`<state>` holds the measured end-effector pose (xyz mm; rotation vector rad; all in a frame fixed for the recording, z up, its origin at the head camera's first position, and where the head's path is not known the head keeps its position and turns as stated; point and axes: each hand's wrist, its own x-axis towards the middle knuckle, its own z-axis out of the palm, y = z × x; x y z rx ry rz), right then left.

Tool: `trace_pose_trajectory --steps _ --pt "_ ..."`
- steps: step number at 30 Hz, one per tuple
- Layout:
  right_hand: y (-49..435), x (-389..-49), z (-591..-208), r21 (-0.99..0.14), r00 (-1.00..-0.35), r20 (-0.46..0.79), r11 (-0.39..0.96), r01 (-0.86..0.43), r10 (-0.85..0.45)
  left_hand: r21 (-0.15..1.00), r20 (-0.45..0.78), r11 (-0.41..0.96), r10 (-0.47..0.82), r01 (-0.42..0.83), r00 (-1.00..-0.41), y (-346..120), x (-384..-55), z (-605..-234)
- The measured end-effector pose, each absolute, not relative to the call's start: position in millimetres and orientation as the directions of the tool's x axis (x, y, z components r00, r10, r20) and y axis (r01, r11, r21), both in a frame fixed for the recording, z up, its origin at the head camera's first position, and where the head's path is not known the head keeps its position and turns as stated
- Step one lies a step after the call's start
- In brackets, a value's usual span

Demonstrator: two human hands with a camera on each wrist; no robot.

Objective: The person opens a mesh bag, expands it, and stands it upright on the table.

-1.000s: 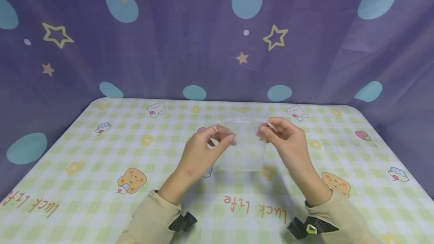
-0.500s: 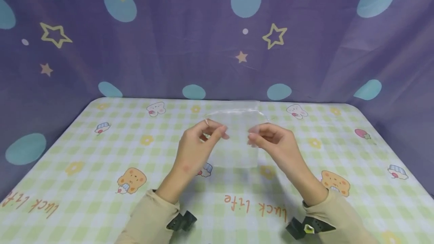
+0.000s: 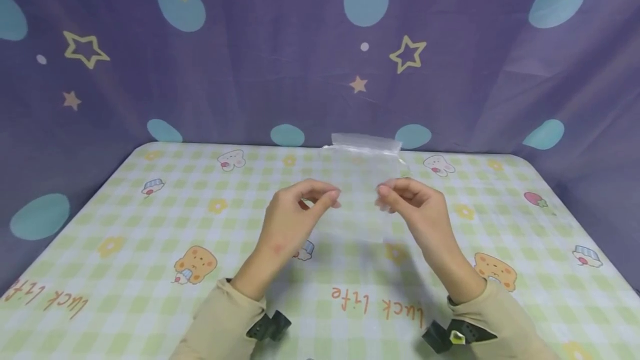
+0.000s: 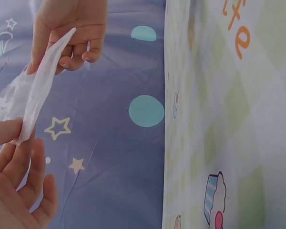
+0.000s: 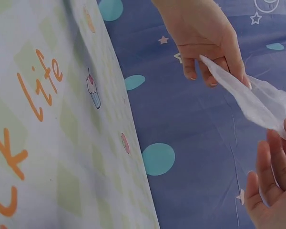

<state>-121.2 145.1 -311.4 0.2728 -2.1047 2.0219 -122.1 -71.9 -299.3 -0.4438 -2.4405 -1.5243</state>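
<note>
Pinching a clear plastic bag [image 3: 361,179] at about its eight o'clock with the left hand [image 3: 295,213] and at about its four o'clock with the right hand [image 3: 420,204]. Holding it up between the two, over the checked counter [image 3: 125,276], with its whitish strip [image 3: 366,143] toward twelve. Printed upside down at six o'clock of the bag: orange lettering [image 3: 365,305]. Worn at five and seven o'clock: beige sleeves [image 3: 222,321]. Hanging beyond, toward twelve: a purple curtain [image 3: 280,71].
</note>
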Motion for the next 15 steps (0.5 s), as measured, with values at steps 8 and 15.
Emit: trace_pose_trajectory --steps 8,15 --pt "142.1 -119.8 -311.7 -0.959 -0.963 0.268 0.095 -0.268 -0.021 0.842 0.368 0.379 0.115 0.383 -0.923 -79.6 -126.5 -295.9" --pt "145.7 -123.2 -312.6 -0.974 -0.975 0.222 -0.05 -0.223 0.027 0.827 0.432 0.35 0.103 0.439 -0.896 -92.2 -130.9 -291.5"
